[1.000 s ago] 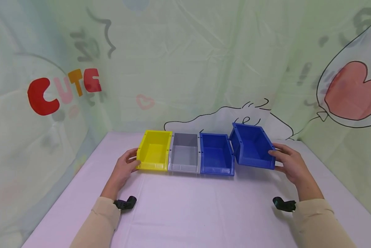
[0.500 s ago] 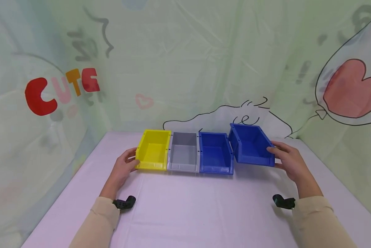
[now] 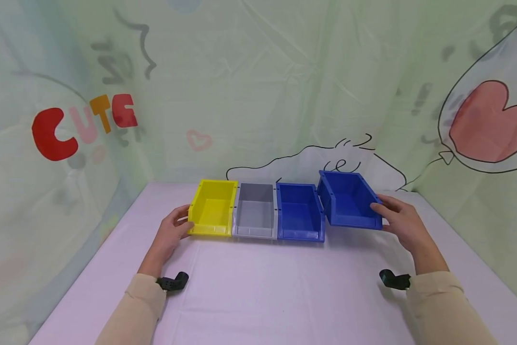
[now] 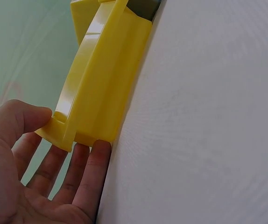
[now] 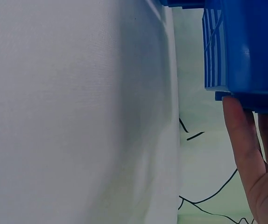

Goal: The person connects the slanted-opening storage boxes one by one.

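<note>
In the head view a yellow bin (image 3: 213, 208), a grey bin (image 3: 255, 211) and a blue bin (image 3: 300, 212) stand side by side on the table. My left hand (image 3: 170, 235) holds the yellow bin at its left side. The left wrist view shows the thumb on the front rim and fingertips against the outer wall. A second blue bin (image 3: 349, 199) is raised and tilted at the row's right end. My right hand (image 3: 403, 225) grips its right side, thumb over the rim. In the right wrist view its underside (image 5: 250, 46) hangs apart from the table; some fingers are hidden.
A white cloth covers the table (image 3: 258, 292). Printed cloth walls (image 3: 258, 96) rise at the back and both sides, close behind the bins. A black wrist camera (image 3: 175, 281) sits on the left wrist and another wrist camera (image 3: 395, 280) on the right.
The raised blue bin has shifted slightly left and up against the row with my right hand. The left hand keeps its hold on the yellow bin. The head view has drifted a little.
</note>
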{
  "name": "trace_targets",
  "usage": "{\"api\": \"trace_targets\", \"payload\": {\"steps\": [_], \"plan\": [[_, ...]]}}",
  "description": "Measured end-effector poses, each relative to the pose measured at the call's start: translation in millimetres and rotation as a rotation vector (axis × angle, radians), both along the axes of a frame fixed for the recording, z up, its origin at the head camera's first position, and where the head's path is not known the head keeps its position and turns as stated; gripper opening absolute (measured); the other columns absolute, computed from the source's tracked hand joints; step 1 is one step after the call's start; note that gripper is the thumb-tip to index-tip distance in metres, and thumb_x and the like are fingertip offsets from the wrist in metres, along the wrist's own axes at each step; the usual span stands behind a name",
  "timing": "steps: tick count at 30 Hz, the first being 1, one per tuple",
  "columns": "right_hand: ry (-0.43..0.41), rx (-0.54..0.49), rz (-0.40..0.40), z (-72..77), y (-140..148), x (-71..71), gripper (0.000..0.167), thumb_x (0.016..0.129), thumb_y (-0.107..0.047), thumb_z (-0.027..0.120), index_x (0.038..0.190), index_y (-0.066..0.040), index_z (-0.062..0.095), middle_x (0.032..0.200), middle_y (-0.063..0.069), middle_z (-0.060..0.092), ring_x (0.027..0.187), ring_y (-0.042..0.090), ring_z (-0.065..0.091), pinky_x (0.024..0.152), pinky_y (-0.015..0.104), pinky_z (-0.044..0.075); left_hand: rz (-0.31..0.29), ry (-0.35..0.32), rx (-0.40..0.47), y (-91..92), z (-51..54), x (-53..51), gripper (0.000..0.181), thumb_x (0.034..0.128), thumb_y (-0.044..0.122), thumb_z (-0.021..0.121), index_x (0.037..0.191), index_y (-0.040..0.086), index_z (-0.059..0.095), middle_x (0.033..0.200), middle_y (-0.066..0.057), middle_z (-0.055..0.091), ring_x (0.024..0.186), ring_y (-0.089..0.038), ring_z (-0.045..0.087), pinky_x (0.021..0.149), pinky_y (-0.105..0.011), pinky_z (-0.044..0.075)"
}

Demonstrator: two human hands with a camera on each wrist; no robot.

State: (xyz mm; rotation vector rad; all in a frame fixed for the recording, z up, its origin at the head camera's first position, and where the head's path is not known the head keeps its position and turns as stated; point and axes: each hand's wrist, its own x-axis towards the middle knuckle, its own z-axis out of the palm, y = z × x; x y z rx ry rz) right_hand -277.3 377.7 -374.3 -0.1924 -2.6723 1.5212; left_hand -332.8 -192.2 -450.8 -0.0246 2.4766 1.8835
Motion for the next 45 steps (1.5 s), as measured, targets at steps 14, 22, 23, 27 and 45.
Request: {"api": "trace_targets", "payload": {"steps": [14, 22, 23, 27, 45], "plan": [[0.018, 0.048, 0.008, -2.3, -4.0, 2.5, 0.077, 0.106, -0.049, 0.048, 0.162, -0.002, 0.025, 0.16, 0.037, 0.029, 0.139, 0.057, 0.042, 0.105, 0.062, 0.05, -0.004, -0.007, -0.004, -1.4, -0.5, 0.2, 0.063, 0.0989, 0.017, 0.062, 0.158, 0.023, 0.042, 0.159, -0.007, 0.043, 0.143, -0.03, 0.048, 0.108, -0.041, 0.054], [0.07, 0.205, 0.036, 1.9, -10.3, 5.8, 0.073, 0.108, -0.044, 0.046, 0.16, 0.004, 0.028, 0.152, 0.038, 0.039, 0.132, 0.056, 0.047, 0.094, 0.051, 0.061, 0.002, -0.008, -0.01, -2.5, -0.5, -1.5, 0.063, 0.0991, 0.016, 0.062, 0.158, 0.023, 0.041, 0.159, -0.007, 0.044, 0.143, -0.03, 0.048, 0.11, -0.043, 0.052], [0.066, 0.209, 0.034, 2.0, -10.5, 6.0, 0.074, 0.108, -0.045, 0.046, 0.16, 0.004, 0.027, 0.153, 0.039, 0.038, 0.133, 0.057, 0.047, 0.097, 0.056, 0.058, -0.003, -0.006, -0.007, -2.4, -0.6, -1.5, 0.062, 0.0992, 0.016, 0.062, 0.158, 0.022, 0.041, 0.159, -0.007, 0.044, 0.143, -0.03, 0.048, 0.11, -0.043, 0.052], [0.048, 0.206, 0.029, 1.9, -9.9, 6.4, 0.077, 0.107, -0.046, 0.045, 0.162, 0.003, 0.022, 0.155, 0.04, 0.034, 0.134, 0.059, 0.044, 0.102, 0.064, 0.052, -0.008, -0.005, 0.001, -1.7, -1.5, -1.2, 0.062, 0.0988, 0.016, 0.062, 0.157, 0.022, 0.042, 0.158, -0.007, 0.045, 0.142, -0.03, 0.049, 0.108, -0.041, 0.054], [0.239, 0.377, -0.069, 2.8, -20.6, 4.9, 0.082, 0.105, -0.046, 0.052, 0.165, -0.004, 0.015, 0.157, 0.039, 0.033, 0.138, 0.062, 0.037, 0.104, 0.078, 0.038, 0.006, -0.016, 0.0, -0.8, -1.9, -1.9, 0.063, 0.0979, 0.016, 0.062, 0.157, 0.023, 0.043, 0.158, -0.006, 0.045, 0.141, -0.029, 0.049, 0.108, -0.041, 0.054]]}}
